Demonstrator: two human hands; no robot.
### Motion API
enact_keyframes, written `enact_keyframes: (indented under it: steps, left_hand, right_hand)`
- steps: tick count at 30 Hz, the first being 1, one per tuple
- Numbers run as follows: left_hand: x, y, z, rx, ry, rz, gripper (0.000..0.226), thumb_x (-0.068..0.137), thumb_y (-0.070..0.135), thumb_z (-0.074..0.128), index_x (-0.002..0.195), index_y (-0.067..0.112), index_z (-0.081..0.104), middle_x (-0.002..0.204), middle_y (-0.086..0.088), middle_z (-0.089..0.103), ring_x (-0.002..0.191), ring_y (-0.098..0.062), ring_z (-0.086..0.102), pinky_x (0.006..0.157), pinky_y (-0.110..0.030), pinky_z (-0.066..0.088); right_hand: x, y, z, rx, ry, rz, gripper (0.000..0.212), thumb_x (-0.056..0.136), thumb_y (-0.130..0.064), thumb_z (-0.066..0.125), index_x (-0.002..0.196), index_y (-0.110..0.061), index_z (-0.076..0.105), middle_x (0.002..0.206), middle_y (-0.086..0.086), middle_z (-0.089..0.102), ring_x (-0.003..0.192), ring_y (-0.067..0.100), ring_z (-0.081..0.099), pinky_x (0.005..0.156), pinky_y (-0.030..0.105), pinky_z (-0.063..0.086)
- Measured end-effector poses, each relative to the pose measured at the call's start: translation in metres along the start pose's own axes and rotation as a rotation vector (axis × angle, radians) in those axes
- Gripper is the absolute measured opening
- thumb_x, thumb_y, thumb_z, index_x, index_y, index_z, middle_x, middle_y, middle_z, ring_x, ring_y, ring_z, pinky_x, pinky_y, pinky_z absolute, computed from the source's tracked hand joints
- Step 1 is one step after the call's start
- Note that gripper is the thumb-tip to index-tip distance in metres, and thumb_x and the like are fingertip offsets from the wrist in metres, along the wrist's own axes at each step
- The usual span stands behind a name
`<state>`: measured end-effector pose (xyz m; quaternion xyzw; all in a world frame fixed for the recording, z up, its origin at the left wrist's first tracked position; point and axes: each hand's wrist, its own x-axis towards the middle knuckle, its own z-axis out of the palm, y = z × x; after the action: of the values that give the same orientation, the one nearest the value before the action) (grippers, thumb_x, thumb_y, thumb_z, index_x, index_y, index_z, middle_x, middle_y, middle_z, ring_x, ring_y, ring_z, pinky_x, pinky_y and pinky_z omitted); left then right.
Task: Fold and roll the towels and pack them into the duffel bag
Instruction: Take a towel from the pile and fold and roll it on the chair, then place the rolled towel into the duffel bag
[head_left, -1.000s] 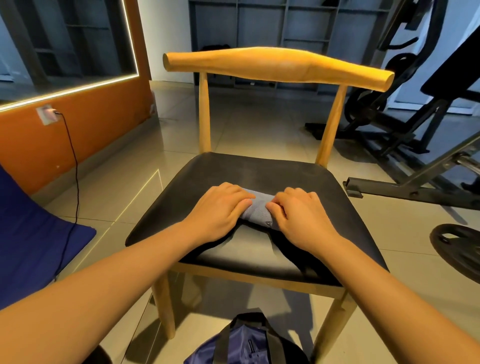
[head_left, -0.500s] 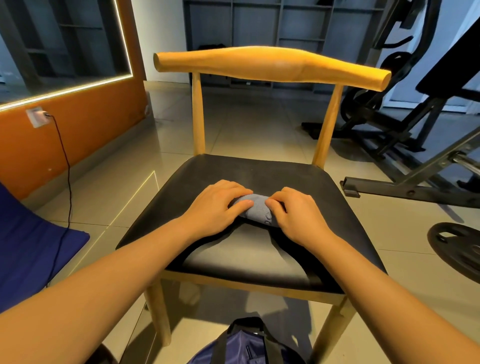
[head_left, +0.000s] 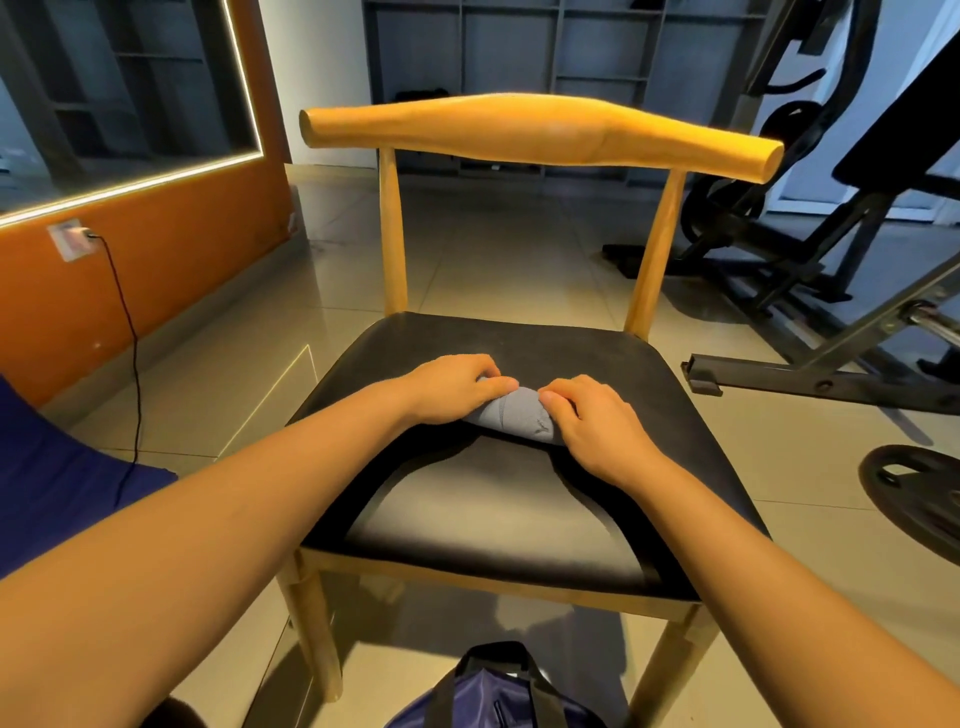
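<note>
Two hands gripped a rolled grey towel (head_left: 511, 415) on a chair seat (head_left: 493, 525).
Nearest, the navy duffel bag (head_left: 496, 696) lay on the floor, cut off by the lower edge. Only its top and black straps showed. The left hand (head_left: 452, 387) and right hand (head_left: 592, 423) curled their fingers (head_left: 496, 385) round the towel's ends, hiding both. Farther off, gym equipment (head_left: 779, 270) ran out of view.

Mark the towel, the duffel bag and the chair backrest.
towel (head_left: 511, 418), head view, middle of the grey roll
duffel bag (head_left: 483, 699), head view, blue fabric between straps
chair backrest (head_left: 540, 127), head view, middle of wooden rail
</note>
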<state>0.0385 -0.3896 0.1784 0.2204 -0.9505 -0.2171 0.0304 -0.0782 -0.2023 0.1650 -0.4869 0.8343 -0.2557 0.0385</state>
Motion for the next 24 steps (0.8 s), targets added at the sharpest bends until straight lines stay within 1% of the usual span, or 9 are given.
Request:
enact_keyframes:
  steps: [4, 7, 10, 14, 16, 18, 20, 22, 24]
  left_hand:
    - [0.013, 0.009, -0.004, 0.059, -0.026, -0.107, 0.06, 0.097, 0.069, 0.038, 0.077, 0.015, 0.055, 0.081, -0.004, 0.057, 0.075, -0.021, 0.052, 0.072, -0.037, 0.041]
    - [0.015, 0.014, -0.004, 0.089, -0.01, -0.155, 0.064, 0.095, 0.07, 0.041, 0.063, 0.016, 0.046, 0.067, -0.003, 0.049, 0.066, -0.021, 0.047, 0.064, -0.034, 0.036]
    - [0.009, 0.016, -0.005, 0.127, 0.019, -0.118, 0.065, 0.093, 0.072, 0.039, 0.062, 0.016, 0.048, 0.066, -0.003, 0.049, 0.067, -0.023, 0.048, 0.063, -0.035, 0.038]
    - [-0.009, 0.017, 0.002, 0.177, 0.129, -0.024, 0.063, 0.099, 0.067, 0.036, 0.076, 0.013, 0.058, 0.074, -0.003, 0.059, 0.069, -0.019, 0.054, 0.068, -0.037, 0.045]
    - [-0.018, 0.02, 0.004, 0.194, 0.19, 0.027, 0.059, 0.099, 0.067, 0.034, 0.079, 0.017, 0.059, 0.075, 0.001, 0.06, 0.07, -0.017, 0.057, 0.07, -0.037, 0.05]
    - [-0.028, 0.024, 0.003, 0.205, 0.235, 0.081, 0.057, 0.1, 0.066, 0.033, 0.08, 0.019, 0.057, 0.073, 0.002, 0.059, 0.069, -0.015, 0.056, 0.066, -0.035, 0.046]
    - [-0.037, 0.029, -0.001, 0.222, 0.28, 0.145, 0.053, 0.102, 0.062, 0.032, 0.078, 0.02, 0.054, 0.071, 0.003, 0.056, 0.067, -0.018, 0.054, 0.062, -0.034, 0.036]
    - [-0.048, 0.034, -0.008, 0.241, 0.325, 0.249, 0.051, 0.104, 0.058, 0.03, 0.079, 0.019, 0.051, 0.071, 0.004, 0.053, 0.069, -0.022, 0.053, 0.064, -0.036, 0.033]
    - [-0.061, 0.042, -0.017, 0.232, 0.318, 0.388, 0.046, 0.107, 0.052, 0.029, 0.078, 0.021, 0.048, 0.069, 0.006, 0.049, 0.068, -0.021, 0.05, 0.066, -0.037, 0.036]
  right_hand:
    - [0.001, 0.001, 0.0, -0.037, 0.005, 0.019, 0.033, 0.108, -0.038, 0.033, 0.102, -0.027, 0.064, 0.1, -0.001, 0.064, 0.096, 0.027, 0.056, 0.086, 0.045, 0.045]
    - [-0.005, 0.0, 0.0, -0.048, 0.014, -0.002, 0.032, 0.108, -0.038, 0.033, 0.112, -0.027, 0.064, 0.103, 0.001, 0.063, 0.097, 0.027, 0.055, 0.085, 0.044, 0.046]
    - [-0.014, -0.002, -0.002, -0.055, 0.024, -0.033, 0.033, 0.108, -0.039, 0.033, 0.123, -0.027, 0.06, 0.105, 0.003, 0.06, 0.098, 0.024, 0.053, 0.087, 0.044, 0.047]
    - [-0.03, -0.004, -0.006, -0.029, 0.039, -0.062, 0.031, 0.108, -0.041, 0.034, 0.125, -0.028, 0.058, 0.107, 0.001, 0.059, 0.099, 0.018, 0.051, 0.086, 0.039, 0.048]
    - [-0.038, -0.007, -0.01, -0.012, 0.037, -0.065, 0.031, 0.108, -0.042, 0.036, 0.126, -0.029, 0.056, 0.109, -0.001, 0.058, 0.102, 0.016, 0.051, 0.088, 0.038, 0.049]
    - [-0.046, -0.011, -0.015, -0.001, 0.03, -0.064, 0.03, 0.107, -0.043, 0.039, 0.128, -0.03, 0.056, 0.111, -0.002, 0.058, 0.106, 0.015, 0.051, 0.091, 0.038, 0.049]
    - [-0.055, -0.015, -0.022, 0.046, 0.004, -0.059, 0.031, 0.105, -0.044, 0.044, 0.13, -0.028, 0.055, 0.117, -0.004, 0.058, 0.109, 0.014, 0.052, 0.094, 0.036, 0.049]
    - [-0.065, -0.018, -0.034, 0.149, -0.061, -0.041, 0.04, 0.101, -0.044, 0.054, 0.136, -0.025, 0.052, 0.123, -0.006, 0.056, 0.111, 0.012, 0.054, 0.094, 0.03, 0.048]
    - [-0.074, -0.021, -0.049, 0.275, -0.157, -0.008, 0.059, 0.094, -0.046, 0.065, 0.145, -0.024, 0.045, 0.129, -0.005, 0.053, 0.113, 0.011, 0.055, 0.091, 0.024, 0.046]
